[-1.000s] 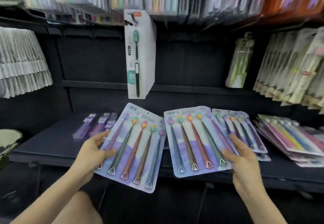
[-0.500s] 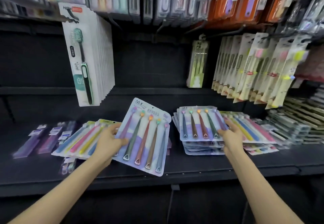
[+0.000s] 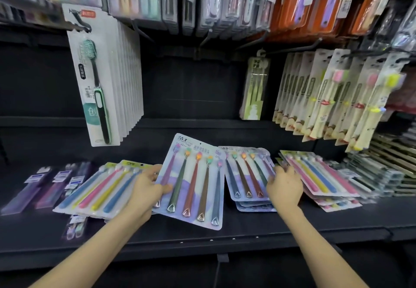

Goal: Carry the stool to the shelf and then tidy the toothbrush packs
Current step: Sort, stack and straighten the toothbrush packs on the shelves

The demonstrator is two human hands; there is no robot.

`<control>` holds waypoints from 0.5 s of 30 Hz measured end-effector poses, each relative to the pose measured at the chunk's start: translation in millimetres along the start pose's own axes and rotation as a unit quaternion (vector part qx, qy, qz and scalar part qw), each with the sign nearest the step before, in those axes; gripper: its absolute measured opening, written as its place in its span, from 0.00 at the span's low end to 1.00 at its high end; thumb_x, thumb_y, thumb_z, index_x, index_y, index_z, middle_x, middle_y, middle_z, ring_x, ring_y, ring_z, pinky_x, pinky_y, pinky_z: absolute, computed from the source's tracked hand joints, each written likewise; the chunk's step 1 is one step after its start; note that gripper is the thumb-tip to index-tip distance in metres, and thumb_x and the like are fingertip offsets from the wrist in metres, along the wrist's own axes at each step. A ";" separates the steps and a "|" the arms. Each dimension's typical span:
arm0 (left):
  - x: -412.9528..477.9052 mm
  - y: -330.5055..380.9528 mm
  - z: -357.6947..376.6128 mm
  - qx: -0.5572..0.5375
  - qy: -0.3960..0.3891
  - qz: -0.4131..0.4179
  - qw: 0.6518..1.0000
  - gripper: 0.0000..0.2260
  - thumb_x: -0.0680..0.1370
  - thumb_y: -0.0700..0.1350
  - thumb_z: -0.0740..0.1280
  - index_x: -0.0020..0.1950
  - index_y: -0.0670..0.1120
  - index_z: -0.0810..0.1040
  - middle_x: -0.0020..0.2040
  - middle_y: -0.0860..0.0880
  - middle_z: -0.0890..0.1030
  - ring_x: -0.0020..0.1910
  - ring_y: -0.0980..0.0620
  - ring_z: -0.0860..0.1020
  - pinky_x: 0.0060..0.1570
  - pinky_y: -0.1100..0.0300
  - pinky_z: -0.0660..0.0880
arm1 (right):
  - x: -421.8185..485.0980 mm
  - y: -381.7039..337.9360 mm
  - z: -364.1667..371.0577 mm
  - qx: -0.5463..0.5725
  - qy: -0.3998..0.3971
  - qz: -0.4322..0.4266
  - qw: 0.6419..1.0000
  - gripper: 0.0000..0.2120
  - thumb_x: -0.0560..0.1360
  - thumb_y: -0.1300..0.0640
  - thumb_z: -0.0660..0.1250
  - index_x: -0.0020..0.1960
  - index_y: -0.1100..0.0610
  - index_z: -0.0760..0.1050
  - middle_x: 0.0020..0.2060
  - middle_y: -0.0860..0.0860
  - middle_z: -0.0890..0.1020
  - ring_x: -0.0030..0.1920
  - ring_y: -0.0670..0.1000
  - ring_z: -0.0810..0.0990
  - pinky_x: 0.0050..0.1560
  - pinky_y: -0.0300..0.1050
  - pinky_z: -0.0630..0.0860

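Observation:
My left hand (image 3: pixel 146 188) grips a five-brush toothbrush pack (image 3: pixel 195 184) by its left edge, thumb on top, holding it tilted above the black shelf (image 3: pixel 247 231). My right hand (image 3: pixel 284 185) rests with spread fingers on the right edge of a stack of matching packs (image 3: pixel 244 175) lying flat on the shelf. No stool is in view.
A pile of pink, yellow and blue brush packs (image 3: pixel 99 191) lies left of my left hand, another such pile (image 3: pixel 319 175) to the right. Purple packs (image 3: pixel 45 186) lie far left. White single-brush packs (image 3: pixel 101 78) and cream packs (image 3: pixel 333 98) hang above.
My right hand has set its pack down onto the stack and now rests on it. The left hand still holds its pack. The view has shifted right and closer to the shelf.

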State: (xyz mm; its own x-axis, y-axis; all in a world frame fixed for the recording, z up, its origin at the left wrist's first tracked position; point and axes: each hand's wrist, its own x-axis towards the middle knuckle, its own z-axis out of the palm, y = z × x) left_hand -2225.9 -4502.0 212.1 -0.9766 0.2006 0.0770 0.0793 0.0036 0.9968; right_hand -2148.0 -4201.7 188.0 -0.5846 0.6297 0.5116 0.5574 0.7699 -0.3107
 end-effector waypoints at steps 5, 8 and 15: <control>2.6 -4.6 28.8 -0.062 -0.007 -0.025 0.998 0.18 0.72 0.26 0.66 0.55 0.44 0.77 0.46 0.46 0.83 0.43 0.47 0.82 0.39 0.55 0.80 | -48.5 -45.2 -38.6 0.369 -0.189 0.040 0.909 0.20 0.77 0.50 0.66 0.67 0.52 0.69 0.44 0.45 0.80 0.50 0.49 0.79 0.50 0.45 0.76; 1.5 -4.4 50.5 -0.091 -0.015 -0.031 0.995 0.19 0.72 0.27 0.67 0.59 0.43 0.76 0.49 0.45 0.83 0.46 0.44 0.82 0.43 0.53 0.80 | -51.7 -48.1 -38.7 0.513 -0.246 0.112 0.815 0.24 0.74 0.62 0.70 0.67 0.51 0.67 0.52 0.49 0.80 0.52 0.48 0.80 0.50 0.41 0.79; 14.9 -26.4 52.6 0.178 -0.046 0.069 0.981 0.19 0.76 0.42 0.69 0.66 0.46 0.73 0.55 0.49 0.78 0.54 0.51 0.78 0.57 0.56 0.74 | -7.1 -11.8 -26.8 0.463 -0.154 0.203 0.849 0.29 0.73 0.75 0.62 0.73 0.63 0.65 0.71 0.56 0.69 0.69 0.57 0.69 0.63 0.49 0.70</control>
State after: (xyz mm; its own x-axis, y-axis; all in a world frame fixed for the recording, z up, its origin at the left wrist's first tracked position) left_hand -2232.1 -4447.6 186.0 -0.9310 0.3106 0.1918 0.2895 0.3084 0.9061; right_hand -2134.7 -4218.0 209.5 -0.6614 0.7497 0.0227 0.1309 0.1451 -0.9807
